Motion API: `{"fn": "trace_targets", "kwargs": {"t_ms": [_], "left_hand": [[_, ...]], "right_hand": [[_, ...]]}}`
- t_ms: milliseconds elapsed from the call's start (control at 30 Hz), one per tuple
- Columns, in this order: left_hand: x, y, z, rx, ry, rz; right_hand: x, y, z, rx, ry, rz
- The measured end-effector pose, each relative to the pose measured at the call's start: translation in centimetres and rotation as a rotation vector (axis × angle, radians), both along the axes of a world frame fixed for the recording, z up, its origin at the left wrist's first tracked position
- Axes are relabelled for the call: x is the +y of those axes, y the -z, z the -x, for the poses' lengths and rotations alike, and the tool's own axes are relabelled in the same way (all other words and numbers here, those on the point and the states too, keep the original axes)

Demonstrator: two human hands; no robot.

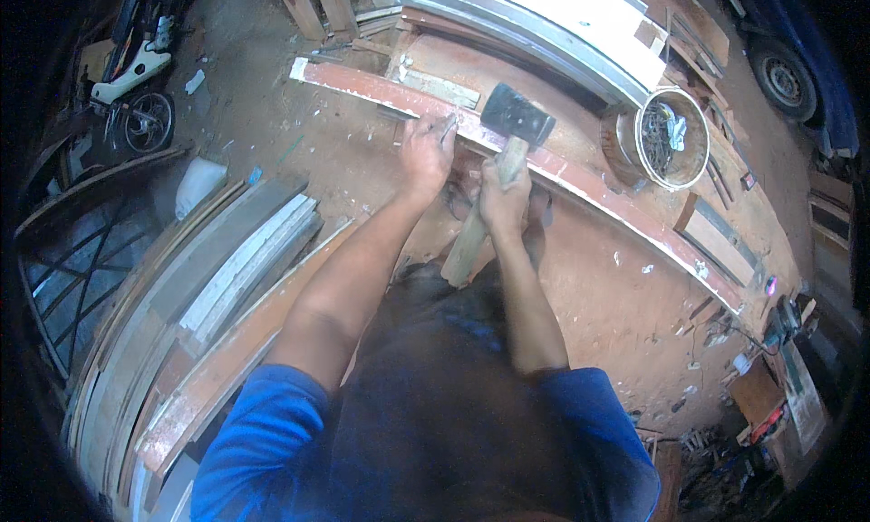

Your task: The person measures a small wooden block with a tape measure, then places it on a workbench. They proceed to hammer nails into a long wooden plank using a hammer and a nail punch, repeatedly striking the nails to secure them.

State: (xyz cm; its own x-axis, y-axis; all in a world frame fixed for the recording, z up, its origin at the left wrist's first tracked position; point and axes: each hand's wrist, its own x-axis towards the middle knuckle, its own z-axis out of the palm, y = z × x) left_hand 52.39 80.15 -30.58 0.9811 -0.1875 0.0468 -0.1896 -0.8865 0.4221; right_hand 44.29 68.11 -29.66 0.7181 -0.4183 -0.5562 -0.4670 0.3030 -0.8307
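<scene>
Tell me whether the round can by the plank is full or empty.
Partly full. The round can stands upright beside the red plank, its open top showing a dark tangle of small metal pieces and one pale scrap inside, below the rim.

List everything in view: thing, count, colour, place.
plank: 1, red-brown with white paint patches, lying across the workbench
workbench: 1, reddish-brown, centre right
hammer: 1, dark head, pale wooden handle, over the plank
nail: 1, grey, thin, on the plank; kind hard to tell
bucket: 1, white rim, metal bits inside, on the bench upper right
stacked boards: several, grey, white and brown, lower left
motorbike: 1, white and black, upper left
car wheel: 1, dark, upper right
left hand: 1, grip on the nail
right hand: 1, grip on the hammer handle
</scene>
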Motion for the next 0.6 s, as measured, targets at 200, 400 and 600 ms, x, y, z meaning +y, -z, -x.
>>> {"fn": "trace_targets", "kwargs": {"t_ms": [200,400,600], "left_hand": [[0.1,0.1,0.2,0.032,-0.039,0.07],[0.2,0.9,-0.2,-0.066,-0.037,0.058],[0.1,0.0,0.2,0.004,-0.03,0.039]], "right_hand": [[-0.4,-0.2,-0.5,0.016,-0.127,-0.077],[0.6,0.5,-0.1,-0.017,-0.069,-0.06],[-0.2,0.5,0.7,0.033,-0.085,-0.12]]}}
